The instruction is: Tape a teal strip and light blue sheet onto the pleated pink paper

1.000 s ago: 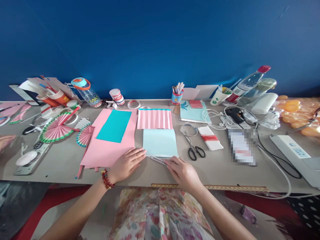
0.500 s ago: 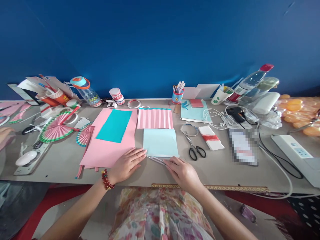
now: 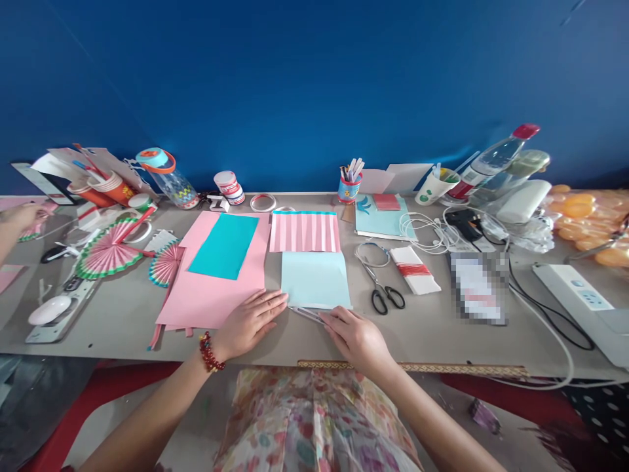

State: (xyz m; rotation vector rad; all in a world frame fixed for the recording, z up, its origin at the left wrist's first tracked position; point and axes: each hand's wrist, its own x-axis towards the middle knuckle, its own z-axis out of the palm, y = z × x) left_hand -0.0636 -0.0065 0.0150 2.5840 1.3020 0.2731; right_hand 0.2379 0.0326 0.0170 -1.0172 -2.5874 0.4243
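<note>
My left hand (image 3: 254,321) lies flat with its fingers stretched out, on the table beside the lower left corner of a pale blue sheet (image 3: 315,278). It wears a red bead bracelet (image 3: 211,353). The curled fingers of my right hand (image 3: 358,335) are around the near end of a slim, pale, pointed tool (image 3: 305,314); its exact kind is unclear. The tool slants along the sheet's front edge, its tip near my left fingertips. Behind the sheet is a pleated pink paper strip (image 3: 304,234) with a teal edge.
Large pink paper (image 3: 216,301) with a teal sheet (image 3: 225,246) lies left, near folded paper fans (image 3: 111,249). Scissors (image 3: 387,300), wound red thread (image 3: 411,270) and a power strip (image 3: 582,308) are right. Bottles and cups line the wall. Another person's hand (image 3: 22,219) shows far left.
My hands, the tool and the papers stay nearly still. At the far left the other person's hand has moved up and away, over pink paper there.
</note>
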